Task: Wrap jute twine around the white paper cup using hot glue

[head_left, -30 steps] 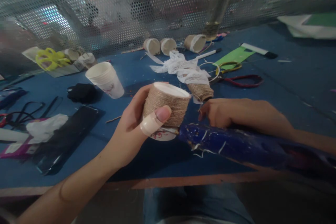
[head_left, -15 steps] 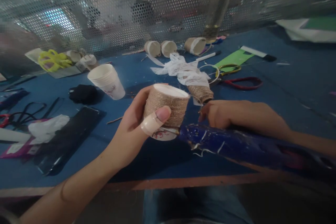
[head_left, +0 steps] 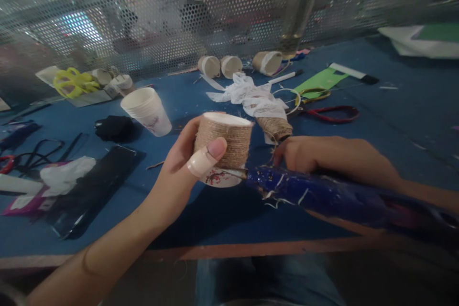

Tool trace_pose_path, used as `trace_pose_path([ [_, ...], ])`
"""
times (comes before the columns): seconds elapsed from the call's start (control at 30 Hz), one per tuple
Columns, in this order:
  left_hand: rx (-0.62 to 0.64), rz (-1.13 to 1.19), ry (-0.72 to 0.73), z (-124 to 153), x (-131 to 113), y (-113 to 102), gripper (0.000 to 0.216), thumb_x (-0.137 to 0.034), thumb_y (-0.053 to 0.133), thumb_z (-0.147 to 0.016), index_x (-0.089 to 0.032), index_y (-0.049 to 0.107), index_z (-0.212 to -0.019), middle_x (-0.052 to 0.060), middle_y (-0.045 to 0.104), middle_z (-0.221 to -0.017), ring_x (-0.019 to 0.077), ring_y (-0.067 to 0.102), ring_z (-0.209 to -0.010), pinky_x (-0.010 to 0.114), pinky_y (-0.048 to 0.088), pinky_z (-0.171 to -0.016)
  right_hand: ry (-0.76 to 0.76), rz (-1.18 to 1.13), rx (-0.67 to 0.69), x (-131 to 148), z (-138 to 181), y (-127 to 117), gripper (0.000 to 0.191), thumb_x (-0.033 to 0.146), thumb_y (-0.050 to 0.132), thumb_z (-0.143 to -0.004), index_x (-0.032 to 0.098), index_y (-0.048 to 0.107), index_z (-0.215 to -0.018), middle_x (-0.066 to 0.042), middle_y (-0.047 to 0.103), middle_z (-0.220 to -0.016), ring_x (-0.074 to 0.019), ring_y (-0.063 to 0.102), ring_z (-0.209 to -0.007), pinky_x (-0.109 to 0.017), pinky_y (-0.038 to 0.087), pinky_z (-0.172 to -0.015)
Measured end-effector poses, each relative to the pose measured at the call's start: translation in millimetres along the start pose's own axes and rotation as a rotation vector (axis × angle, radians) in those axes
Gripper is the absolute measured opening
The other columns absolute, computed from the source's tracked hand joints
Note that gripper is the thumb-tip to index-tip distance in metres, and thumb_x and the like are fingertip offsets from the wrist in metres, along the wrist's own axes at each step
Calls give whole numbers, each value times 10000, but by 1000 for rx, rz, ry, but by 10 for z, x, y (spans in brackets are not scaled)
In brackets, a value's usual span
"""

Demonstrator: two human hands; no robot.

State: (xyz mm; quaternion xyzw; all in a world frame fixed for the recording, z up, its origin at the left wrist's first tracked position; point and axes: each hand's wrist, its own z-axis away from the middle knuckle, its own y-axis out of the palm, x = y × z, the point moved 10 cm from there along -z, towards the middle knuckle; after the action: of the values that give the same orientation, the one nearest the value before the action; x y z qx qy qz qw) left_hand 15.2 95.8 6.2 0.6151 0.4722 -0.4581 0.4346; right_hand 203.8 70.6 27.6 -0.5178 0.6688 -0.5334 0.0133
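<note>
Head view, sole camera. Twine-wrapped cup (head_left: 233,141) was mid-scene, upright with a slight tilt, held above the blue table (head_left: 394,119). Left hand (head_left: 181,162) was closed around it from the left: thumb across the near face, fingers behind on the far side. Glue gun (head_left: 315,196) came in from the right, its nozzle (head_left: 240,172) at the lower edge of the twine; whether touching or just beside, unclear. Right hand (head_left: 311,158) lay beyond the gun, fingers curled near the twine spool (head_left: 275,128). Its grip could not be told; fingertips partly hidden. Stacked paper cups (head_left: 150,112) stood tilted, far left.

Handling, judged: cup probably very light, thin-walled under the coils. Twine looked rough, likely good for friction and some stiffness. Bare printed band below seemed smoother, easier to dent or slip. Open rim might go oval under a hard squeeze. Best hold seemed the wound left side, light pressure, skin well away from the nozzle, which could be hot.
</note>
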Motion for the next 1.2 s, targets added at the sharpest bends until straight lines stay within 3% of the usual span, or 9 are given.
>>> trace_pose_path([
  [0.13, -25, 50, 5, -14, -8, -9, 327, -471, 756, -946, -267, 784, -1200, 57, 766, -1175, 283, 733, -1114, 359, 612, -901, -75, -112, -25, -37, 7, -44, 163, 173, 600, -852, 302, 528, -781, 38, 618, -754, -188, 621, -723, -337, 439, -651],
  [0.27, 11, 139, 28, -32, -13, 22, 311, -446, 721, -972, -230, 773, -1190, 67, 781, -1144, 279, 747, -1099, 348, 587, -895, -290, -68, -113, 95, 18, -109, 173, 192, 618, -833, 301, 496, -779, 55, 586, -720, -155, 568, -607, -323, 347, -521],
  [0.4, -8, 165, -10, -46, 31, 4, 394, -530, 778, -920, -238, 783, -1184, 53, 788, -1128, 281, 756, -1075, 339, 591, -846, -92, -74, -43, -3, -12, -67, 208, 156, 612, -870, 300, 489, -785, 63, 564, -730, -169, 598, -725, -324, 426, -665],
  [0.5, -31, 177, -50, -55, 57, -11, 445, -562, 833, -855, -239, 800, -1159, 43, 794, -1093, 282, 766, -1038, 321, 590, -793, -96, -86, -37, 52, 3, -87, 207, 153, 611, -870, 298, 486, -791, 67, 552, -743, -166, 585, -737, -331, 419, -691],
  [0.8, -40, 173, -21, -61, 13, -32, 425, -557, 817, -869, -251, 818, -1164, 30, 798, -1011, 285, 775, -1024, 343, 605, -807, -85, -148, -53, 24, 5, -94, 199, 120, 584, -844, 295, 507, -787, 54, 577, -761, -171, 599, -722, -340, 419, -666],
  [0.97, -80, 202, -16, -75, -24, -34, 330, -543, 811, -869, -228, 787, -966, 40, 808, -1025, 258, 770, -914, 352, 625, -756, -67, -122, -36, 18, 21, -82, 206, 110, 585, -827, 305, 526, -794, 33, 609, -792, -199, 607, -740, -372, 455, -667],
  [1.03, -76, 216, -19, -80, -39, -11, 308, -531, 804, -868, -228, 765, -911, 47, 807, -1007, 275, 775, -925, 377, 641, -772, -64, -117, -38, 19, 22, -84, 207, 111, 581, -834, 308, 528, -796, 36, 606, -788, -202, 605, -734, -374, 462, -661],
  [1.2, -45, 245, -30, -82, -35, 35, 331, -556, 797, -876, -244, 811, -984, 55, 813, -1025, 349, 771, -1114, 488, 645, -942, -61, -105, -53, 29, 12, -92, 211, 125, 587, -860, 306, 518, -774, 45, 589, -741, -197, 615, -723, -366, 459, -658],
])
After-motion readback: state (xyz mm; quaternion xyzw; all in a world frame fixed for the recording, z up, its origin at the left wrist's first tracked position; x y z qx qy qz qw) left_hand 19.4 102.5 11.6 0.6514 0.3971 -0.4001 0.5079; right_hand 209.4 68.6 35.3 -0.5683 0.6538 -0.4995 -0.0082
